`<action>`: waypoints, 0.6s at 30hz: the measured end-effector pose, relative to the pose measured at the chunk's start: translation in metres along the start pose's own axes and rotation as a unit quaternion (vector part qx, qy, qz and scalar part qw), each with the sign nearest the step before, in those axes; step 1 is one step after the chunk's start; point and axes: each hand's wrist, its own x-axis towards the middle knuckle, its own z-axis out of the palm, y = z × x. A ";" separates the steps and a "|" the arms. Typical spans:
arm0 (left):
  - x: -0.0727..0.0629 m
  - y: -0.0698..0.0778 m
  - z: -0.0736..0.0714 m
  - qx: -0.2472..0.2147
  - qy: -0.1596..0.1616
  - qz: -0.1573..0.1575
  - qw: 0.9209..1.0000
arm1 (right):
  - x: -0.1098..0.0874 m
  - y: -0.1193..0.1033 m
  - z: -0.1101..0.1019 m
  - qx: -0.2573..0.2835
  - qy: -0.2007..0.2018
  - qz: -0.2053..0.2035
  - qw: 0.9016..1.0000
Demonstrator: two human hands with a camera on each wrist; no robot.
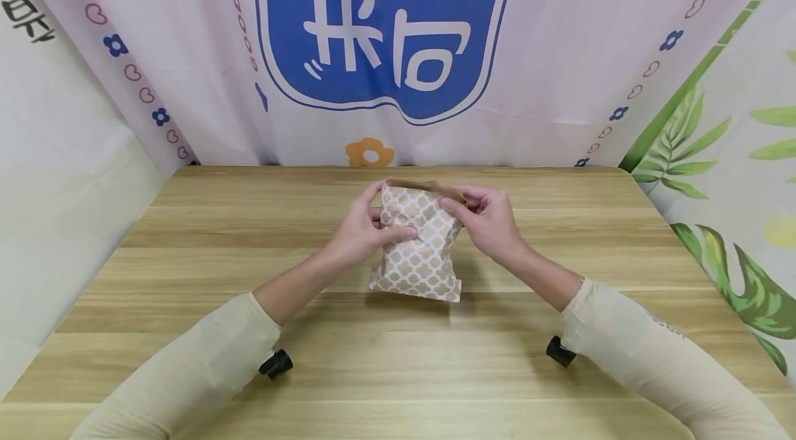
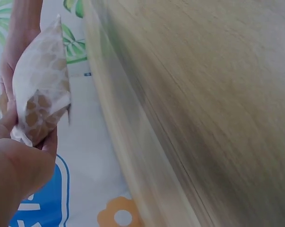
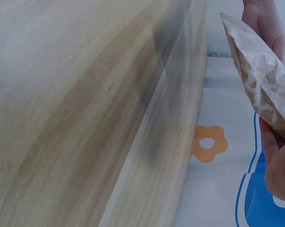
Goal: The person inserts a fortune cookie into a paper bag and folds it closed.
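Observation:
A tan paper bag (image 1: 419,271) with a white lattice pattern is held up over the table, its body puffed out. Along its top runs a plain brown edge (image 1: 418,185). My left hand (image 1: 356,234) grips the bag's left side, thumb across the front and fingers behind. At the upper right corner, my right hand (image 1: 493,222) pinches the edge between thumb and fingers. Seen side-on in the left wrist view, the bag (image 2: 43,80) bulges in the middle. In the right wrist view, both hands hold the bag (image 3: 260,71) clear of the tabletop. Its contents are hidden.
The wood-grain table (image 1: 398,364) spreads beneath both arms. Behind its far edge hangs a printed curtain (image 1: 560,67) with a blue panel and an orange flower. Leaf-patterned cloth (image 1: 746,205) hangs on the right. Small black devices (image 1: 276,363) sit under the wrists.

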 end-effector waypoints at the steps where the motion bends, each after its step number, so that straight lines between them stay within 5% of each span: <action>1: 0.000 0.000 0.000 -0.006 -0.007 -0.004 1.000 | 0.000 0.000 0.000 0.004 0.001 0.002 1.000; 9: 0.000 -0.007 -0.003 -0.042 -0.074 -0.019 0.996 | 0.002 0.003 -0.004 0.024 0.014 0.012 1.000; 18: 0.002 -0.010 -0.001 -0.030 -0.069 -0.004 0.997 | 0.005 0.007 -0.005 0.028 0.007 0.009 1.000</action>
